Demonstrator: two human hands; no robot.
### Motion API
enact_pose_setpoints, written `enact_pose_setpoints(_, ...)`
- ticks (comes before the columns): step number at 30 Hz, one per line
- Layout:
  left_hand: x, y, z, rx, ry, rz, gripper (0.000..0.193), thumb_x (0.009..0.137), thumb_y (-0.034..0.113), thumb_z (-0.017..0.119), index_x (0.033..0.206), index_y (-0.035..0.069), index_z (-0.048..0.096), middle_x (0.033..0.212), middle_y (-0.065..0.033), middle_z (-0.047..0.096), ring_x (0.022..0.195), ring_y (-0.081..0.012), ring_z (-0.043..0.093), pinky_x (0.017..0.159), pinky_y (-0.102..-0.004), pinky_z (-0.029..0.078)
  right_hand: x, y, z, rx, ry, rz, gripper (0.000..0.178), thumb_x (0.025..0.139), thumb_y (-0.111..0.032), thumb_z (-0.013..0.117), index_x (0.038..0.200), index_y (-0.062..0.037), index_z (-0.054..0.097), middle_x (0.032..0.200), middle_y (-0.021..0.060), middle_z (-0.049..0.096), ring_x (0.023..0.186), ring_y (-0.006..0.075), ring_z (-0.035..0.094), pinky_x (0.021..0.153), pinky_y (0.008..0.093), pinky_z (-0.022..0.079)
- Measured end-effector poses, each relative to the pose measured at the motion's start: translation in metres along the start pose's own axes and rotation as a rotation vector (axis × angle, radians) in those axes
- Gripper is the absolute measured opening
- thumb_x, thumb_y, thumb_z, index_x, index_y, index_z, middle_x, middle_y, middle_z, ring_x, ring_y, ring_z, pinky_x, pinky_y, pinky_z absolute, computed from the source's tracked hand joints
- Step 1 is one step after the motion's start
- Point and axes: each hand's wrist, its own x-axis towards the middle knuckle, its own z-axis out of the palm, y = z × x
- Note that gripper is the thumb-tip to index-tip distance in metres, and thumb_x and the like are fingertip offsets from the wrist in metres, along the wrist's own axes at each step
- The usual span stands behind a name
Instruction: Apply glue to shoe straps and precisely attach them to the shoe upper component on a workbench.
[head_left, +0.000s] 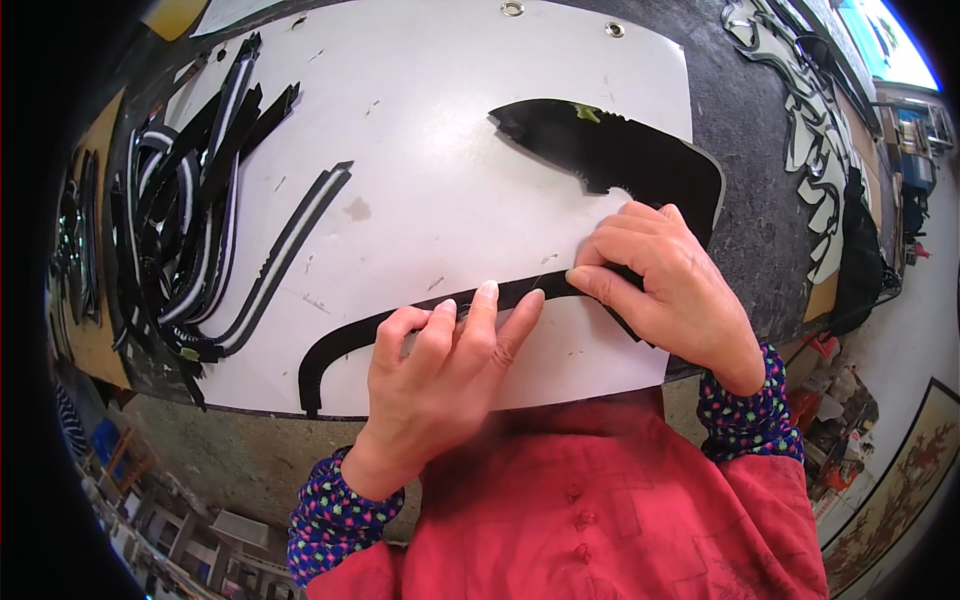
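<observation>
"Head view: where's the black strip (345, 341)?"
"Along the white sheet's (450, 120) near edge. The left hand (430, 390) presses it, fingers spread; the right hand (680, 280) pinches it, towards the sheet's right side."
"Handling?"
"Probably light, bendy, hardly fragile. I'd grip its flat width, near the sheet's right side."

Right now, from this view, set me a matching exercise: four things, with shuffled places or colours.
1. Bent black strip
2. Striped strips
3. Broad black panel
4. Buttoned garment

A. Red
B. Just beyond the right hand
C. Touched by the left hand
D. Heaped toward the picture's left

Pairs: 1-C, 2-D, 3-B, 4-A
</observation>
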Motion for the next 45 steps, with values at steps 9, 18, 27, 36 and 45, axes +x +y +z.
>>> enact_pose_setpoints(9,0.000,0.002,0.004,0.044,0.026,0.008,0.039,0.090,0.011,0.062,0.126,0.022,0.072,0.112,0.0013,0.061,0.095,-0.0170,0.052,0.081,-0.0341,0.046,0.000,0.000,0.001,-0.007,0.006,0.005,0.015,0.086,-0.015,0.071,0.078,-0.0060,0.063,0.076,0.0051,0.059,0.079,0.0237,0.055,0.071,0.0371,0.035)
enact_pose_setpoints(18,0.005,-0.001,-0.010,-0.133,-0.031,-0.063,0.038,0.086,0.013,0.063,0.123,0.015,0.073,0.113,-0.0016,0.065,0.094,-0.0189,0.054,0.083,-0.0345,0.047,-0.002,0.000,0.001,-0.008,0.011,0.009,0.017,0.087,-0.018,0.070,0.079,-0.0055,0.062,0.077,0.0073,0.059,0.080,0.0257,0.054,0.072,0.0381,0.035)
enact_pose_setpoints(27,0.011,0.018,-0.003,-0.015,0.004,-0.122,0.045,0.084,0.011,0.061,0.128,0.017,0.071,0.105,-0.0020,0.061,0.091,-0.0200,0.053,0.084,-0.0365,0.047,-0.002,0.000,0.002,-0.025,0.012,0.013,0.017,0.088,-0.018,0.070,0.080,-0.0054,0.062,0.078,0.0076,0.059,0.081,0.0259,0.055,0.072,0.0384,0.036)
enact_pose_setpoints(36,0.009,0.025,0.007,0.227,-0.042,-0.042,0.047,0.085,0.007,0.059,0.131,0.014,0.068,0.112,-0.0046,0.057,0.094,-0.0216,0.053,0.090,-0.0388,0.047,-0.015,0.007,-0.001,-0.206,0.114,-0.075,0.016,0.087,-0.021,0.072,0.083,-0.0070,0.064,0.078,0.0061,0.060,0.083,0.0247,0.056,0.081,0.0387,0.040)
enact_pose_setpoints(45,0.007,0.011,-0.007,0.000,-0.037,-0.161,0.048,0.085,0.005,0.059,0.130,0.019,0.069,0.116,-0.0037,0.059,0.099,-0.0214,0.055,0.089,-0.0363,0.042,-0.032,0.040,0.037,-0.425,0.376,-0.108,0.050,0.090,-0.017,0.067,0.136,-0.0096,0.048,0.138,0.0097,0.047,0.125,0.0304,0.044,0.104,0.0446,0.033)
